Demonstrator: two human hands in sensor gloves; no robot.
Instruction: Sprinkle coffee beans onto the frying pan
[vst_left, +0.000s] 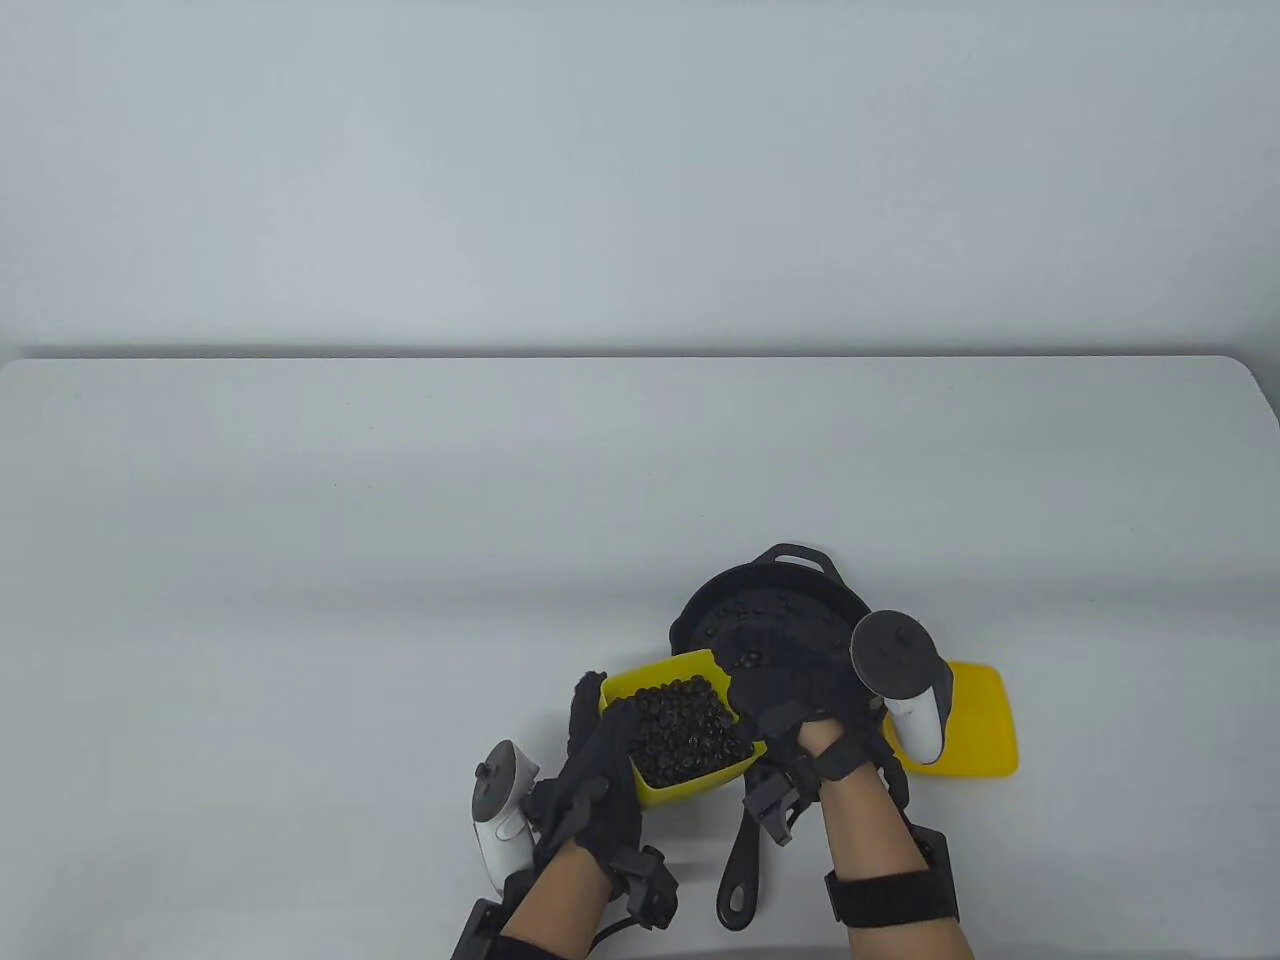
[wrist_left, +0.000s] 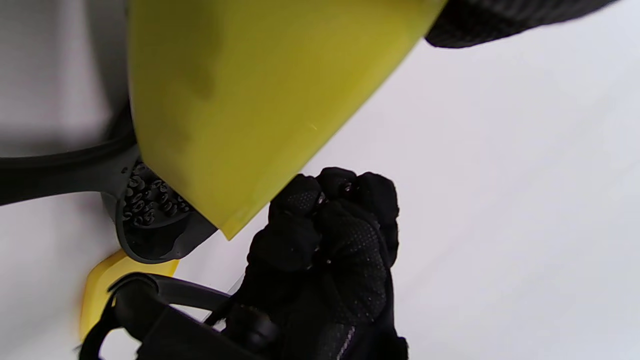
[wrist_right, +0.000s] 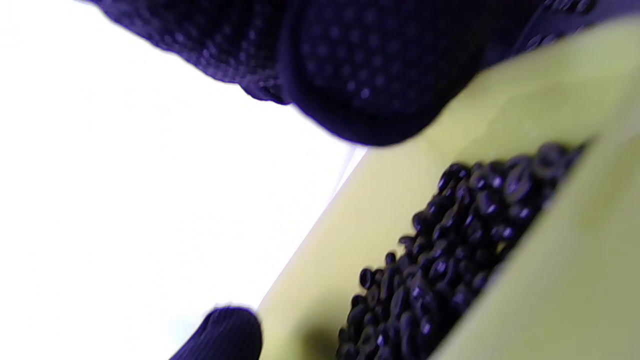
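Observation:
A black frying pan (vst_left: 770, 605) sits on the white table with several coffee beans (vst_left: 745, 620) scattered in it. My left hand (vst_left: 598, 745) grips a yellow container (vst_left: 665, 790) full of coffee beans (vst_left: 688, 735) and holds it tilted just left of the pan. My right hand (vst_left: 775, 685) hovers over the pan's near side, beside the container's rim. In the left wrist view its fingertips (wrist_left: 332, 192) are bunched together in a pinch, seemingly on a few beans. That view also shows the container's underside (wrist_left: 240, 100) and the pan (wrist_left: 150, 240).
A yellow lid (vst_left: 975, 725) lies flat right of the pan, behind my right hand. The pan's long handle (vst_left: 742, 865) points toward the table's front edge, between my wrists. A small loop handle (vst_left: 800, 555) is on the pan's far side.

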